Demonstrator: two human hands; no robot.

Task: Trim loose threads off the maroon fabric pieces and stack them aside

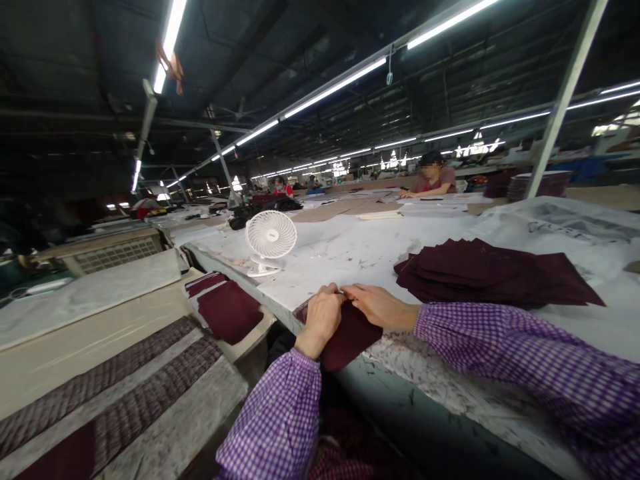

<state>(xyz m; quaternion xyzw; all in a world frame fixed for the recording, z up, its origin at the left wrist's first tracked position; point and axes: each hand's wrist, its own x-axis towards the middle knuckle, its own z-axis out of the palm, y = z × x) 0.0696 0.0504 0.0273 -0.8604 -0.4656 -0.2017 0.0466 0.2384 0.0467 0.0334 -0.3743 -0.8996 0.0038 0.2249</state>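
While left grip (324,313) and right grip (375,305) pinch a flat dark-maroon sheet (350,341) at the white-covered desk (345,243)'s near edge, it looks mid-handling; loose maroon pile (485,270) right, maroon stack (231,312) left, done share unclear.

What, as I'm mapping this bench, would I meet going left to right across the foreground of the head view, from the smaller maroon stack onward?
Smaller maroon stack → white fan → left hand → right hand → larger maroon pile
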